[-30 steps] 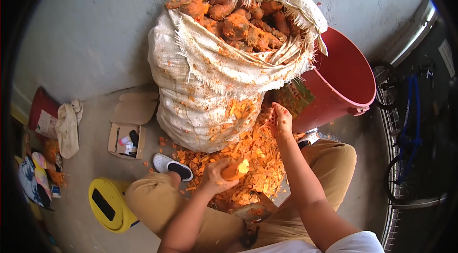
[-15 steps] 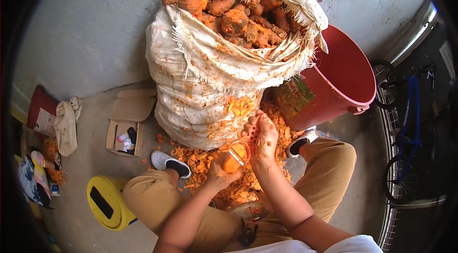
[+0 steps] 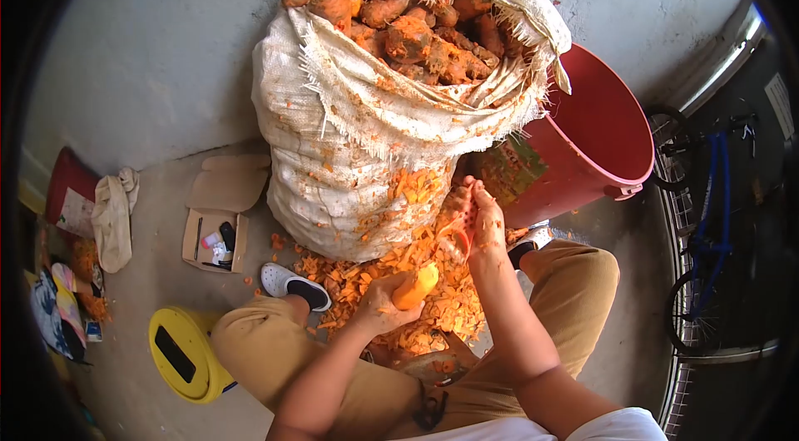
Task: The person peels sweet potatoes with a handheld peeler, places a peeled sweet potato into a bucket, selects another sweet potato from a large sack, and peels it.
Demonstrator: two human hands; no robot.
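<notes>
My left hand point(image 3: 381, 308) is closed around a peeled, bright orange carrot point(image 3: 416, 286), its blunt end pointing up and away from me. Higher and to the right, my right hand point(image 3: 485, 223) grips a peeler point(image 3: 454, 241) with a reddish, dotted handle; its head is partly blurred against the peelings, apart from the carrot. Beneath both hands lies a heap of orange peelings point(image 3: 449, 308) between my legs. Just beyond stands a big white woven sack point(image 3: 333, 166), filled to its frayed mouth with rough, brownish-orange carrots point(image 3: 409, 40).
A large red bucket point(image 3: 612, 108) leans to the right of the sack. At left are an open cardboard box point(image 3: 236, 254) with small items, a yellow container point(image 3: 179, 320), and a dark red bucket point(image 3: 71, 183) with a cloth point(image 3: 115, 220). A blue bicycle point(image 3: 717, 216) is far right.
The peeler has come off the carrot, moving up and right with my right hand. My left hand still holds the carrot, now tipped more upright and in fuller view.
</notes>
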